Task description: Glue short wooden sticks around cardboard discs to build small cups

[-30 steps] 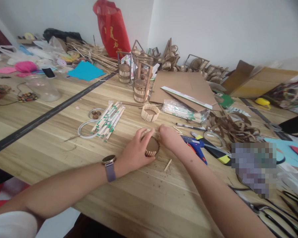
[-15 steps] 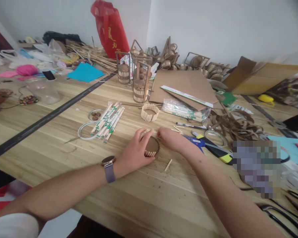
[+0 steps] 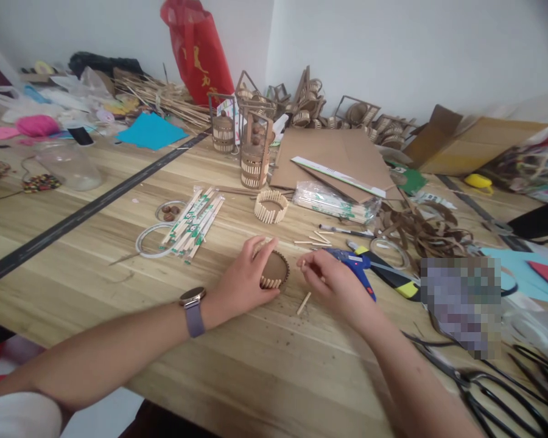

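Note:
My left hand, a watch on its wrist, curls round the left side of a round brown cardboard base on the table, thumb at its near edge. Short wooden sticks stand along part of the base's rim; my fingers hide some of the far side. To the right, apart from the base, my right hand pinches a short piece of wooden stick. One cut stick lies just below. Behind the base stands a finished-looking ring of sticks.
A blue glue gun lies beyond my right hand, near several cut sticks. Wrapped chopsticks and tape rolls are at left. Black scissors lie front right. Small stick-built baskets and cardboard sheets stand behind.
My right hand has drawn back from the base's far rim, to the right and towards me, and now shows a short stick in its fingertips. My left hand keeps hold of the base.

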A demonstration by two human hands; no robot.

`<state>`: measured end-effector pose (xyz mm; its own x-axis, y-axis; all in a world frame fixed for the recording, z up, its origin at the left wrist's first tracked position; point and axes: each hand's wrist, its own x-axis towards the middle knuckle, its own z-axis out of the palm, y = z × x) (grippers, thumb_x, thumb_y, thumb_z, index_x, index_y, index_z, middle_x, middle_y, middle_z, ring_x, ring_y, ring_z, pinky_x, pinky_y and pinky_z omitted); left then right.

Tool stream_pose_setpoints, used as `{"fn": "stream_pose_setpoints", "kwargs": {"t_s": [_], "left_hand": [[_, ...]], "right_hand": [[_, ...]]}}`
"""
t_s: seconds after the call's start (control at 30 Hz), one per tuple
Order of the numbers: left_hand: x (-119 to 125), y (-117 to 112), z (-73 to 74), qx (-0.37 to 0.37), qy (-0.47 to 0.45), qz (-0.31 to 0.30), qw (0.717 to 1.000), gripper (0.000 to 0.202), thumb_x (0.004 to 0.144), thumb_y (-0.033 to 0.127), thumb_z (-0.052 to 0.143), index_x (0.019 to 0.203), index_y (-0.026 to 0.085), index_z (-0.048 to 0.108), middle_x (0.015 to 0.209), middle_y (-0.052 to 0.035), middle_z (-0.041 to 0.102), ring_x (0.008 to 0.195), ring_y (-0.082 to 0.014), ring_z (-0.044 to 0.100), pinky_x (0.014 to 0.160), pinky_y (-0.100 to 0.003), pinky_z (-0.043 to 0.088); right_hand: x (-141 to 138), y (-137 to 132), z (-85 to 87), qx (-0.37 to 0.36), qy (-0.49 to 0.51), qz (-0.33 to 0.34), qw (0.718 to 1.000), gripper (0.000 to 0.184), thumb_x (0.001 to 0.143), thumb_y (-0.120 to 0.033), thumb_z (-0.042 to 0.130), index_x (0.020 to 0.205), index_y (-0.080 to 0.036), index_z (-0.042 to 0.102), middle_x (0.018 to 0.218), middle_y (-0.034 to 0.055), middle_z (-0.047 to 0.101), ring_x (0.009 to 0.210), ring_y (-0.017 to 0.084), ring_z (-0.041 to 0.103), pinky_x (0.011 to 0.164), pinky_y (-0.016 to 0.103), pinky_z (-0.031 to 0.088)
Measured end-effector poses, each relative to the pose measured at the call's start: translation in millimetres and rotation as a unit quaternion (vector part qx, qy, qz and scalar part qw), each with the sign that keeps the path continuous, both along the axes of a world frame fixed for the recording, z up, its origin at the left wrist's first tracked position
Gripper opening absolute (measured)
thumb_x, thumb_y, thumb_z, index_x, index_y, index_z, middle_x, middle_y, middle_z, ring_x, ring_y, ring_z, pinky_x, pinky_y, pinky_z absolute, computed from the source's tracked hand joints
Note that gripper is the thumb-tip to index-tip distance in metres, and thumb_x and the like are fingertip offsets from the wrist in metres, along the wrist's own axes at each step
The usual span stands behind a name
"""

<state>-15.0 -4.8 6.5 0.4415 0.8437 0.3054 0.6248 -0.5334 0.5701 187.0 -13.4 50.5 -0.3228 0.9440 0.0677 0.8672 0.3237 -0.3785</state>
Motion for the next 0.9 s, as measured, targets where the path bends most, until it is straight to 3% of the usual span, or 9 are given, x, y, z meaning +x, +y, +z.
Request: {"fn": "stream_pose_setpoints", "kwargs": {"t_s": [0.1, 0.2, 0.53, 0.9], "left_hand": [[0, 0, -0.4, 0.007, -0.004, -0.02, 1.0, 0.094, 0.068, 0.019, 0.079, 0.144, 0.025, 0.024, 0.141, -0.0155, 0.033, 0.136, -0.0354, 0.036, 0.11, -0.055, 0.039], [1, 1, -0.9, 0.013, -0.01, -0.037, 0.999, 0.092, 0.07, 0.02, 0.078, 0.144, 0.026, 0.024, 0.14, -0.0155, 0.034, 0.135, -0.0344, 0.037, 0.109, -0.055, 0.04], [1, 3, -5.6, 0.042, -0.034, -0.071, 0.996, 0.094, 0.072, 0.017, 0.077, 0.145, 0.028, 0.018, 0.138, -0.0147, 0.034, 0.135, -0.0329, 0.037, 0.11, -0.055, 0.038], [1, 5, -7.5, 0.047, -0.033, -0.079, 0.995, 0.089, 0.073, 0.02, 0.075, 0.144, 0.023, 0.021, 0.139, -0.0164, 0.033, 0.136, -0.0324, 0.035, 0.112, -0.054, 0.037]], "right_hand": [[-3, -20, -9.9, -0.026, 0.157, 0.003, 0.987, 0.013, 0.091, -0.02, 0.045, 0.089, -0.019, 0.058, 0.075, 0.0007, 0.064, 0.066, 0.015, 0.059, 0.059, 0.023, 0.045], [-8, -30, -21.2, -0.033, 0.199, 0.019, 0.979, 0.013, 0.09, -0.021, 0.047, 0.089, -0.02, 0.059, 0.076, 0.0007, 0.064, 0.065, 0.014, 0.059, 0.059, 0.023, 0.045], [-9, -31, -35.7, 0.046, 0.188, 0.055, 0.98, 0.012, 0.086, -0.015, 0.048, 0.086, -0.021, 0.058, 0.073, 0.0009, 0.061, 0.063, 0.014, 0.058, 0.057, 0.022, 0.046], [-9, -29, -41.9, 0.071, 0.168, 0.094, 0.979, 0.012, 0.09, -0.012, 0.05, 0.09, -0.021, 0.057, 0.08, 0.0039, 0.063, 0.072, 0.016, 0.062, 0.064, 0.025, 0.05]]}}
